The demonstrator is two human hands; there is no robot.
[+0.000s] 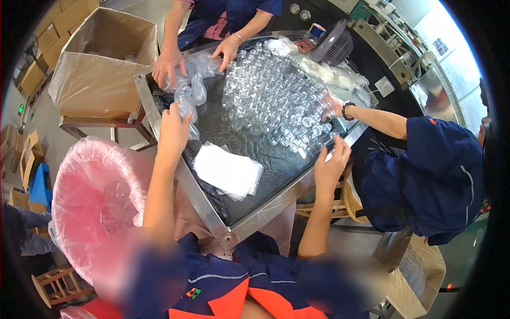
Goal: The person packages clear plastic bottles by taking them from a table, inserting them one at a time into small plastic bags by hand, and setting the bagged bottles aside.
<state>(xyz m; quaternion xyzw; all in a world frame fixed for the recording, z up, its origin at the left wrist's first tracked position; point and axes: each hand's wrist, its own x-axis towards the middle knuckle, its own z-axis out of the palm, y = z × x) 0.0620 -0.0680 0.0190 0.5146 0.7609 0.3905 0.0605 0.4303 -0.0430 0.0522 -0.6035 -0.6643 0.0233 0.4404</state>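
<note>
A metal-rimmed table (305,187) with a black sheet on top carries many small clear cylindrical pieces (276,93), massed together at the far right. My left hand (174,129) is at the left rim, its fingers curled on a crumpled clear plastic bag (186,105); part of the grip is hidden. A stack of flat white bags (227,171) lies just right of that forearm. My right hand (330,165) hovers at the right rim beside the nearest clear pieces, thumb and fingers apart, with nothing plainly held.
Across the table a co-worker's hands (199,61) handle clear bags; another's hand (333,106) reaches in from the right. A pink-lined bin (79,196) and a lined carton (95,85) stand at left. A grey fan (336,43) sits at the back, an open carton (427,266) lower right.
</note>
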